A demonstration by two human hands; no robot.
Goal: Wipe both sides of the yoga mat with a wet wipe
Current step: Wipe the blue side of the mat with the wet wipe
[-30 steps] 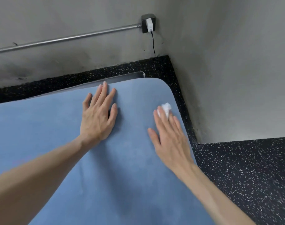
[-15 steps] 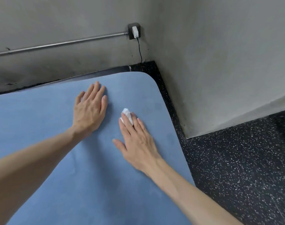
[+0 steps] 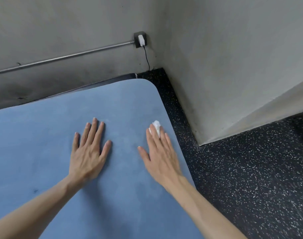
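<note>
A: Blue foam, one item: the yoga mat (image 3: pixel 123 104), blue face up on the speckled black floor (image 3: pixel 250 169), its rounded corner ahead of both sets of fingers, in the angle of the grey walls (image 3: pixel 224 57).

B: Hands?

A: Two. The left hand (image 3: pixel 88 152) lies flat on the mat, fingers straight and spread, holding nothing; it appears to pin the mat. The right hand (image 3: pixel 160 154) also lies flat, fingers straight, and presses the wet wipe (image 3: pixel 155 125) against the mat. The wipe is a small white wad under the fingertips, part of it showing between them.

B: Which way does the unwiped ground lie?

A: Judged only: the mat's right edge runs just beside the right hand's outer fingers, and the corner sits beyond the fingertips. The mat's long axis seems to run to the left of the fingers, out of frame, so most of the surface lies leftward. The right hand is the nearer to edge and corner.

B: Entries not verifiable?

A: The mat's far end and near edge are cut off. Its underside is hidden. A dark strip (image 3: pixel 102 81) shows past its far edge; what it is cannot be told. How much of the wipe sits under the fingers is hidden. A pipe (image 3: pixel 64 56) and a plugged charger (image 3: pixel 141 40) sit on the wall beyond.
</note>
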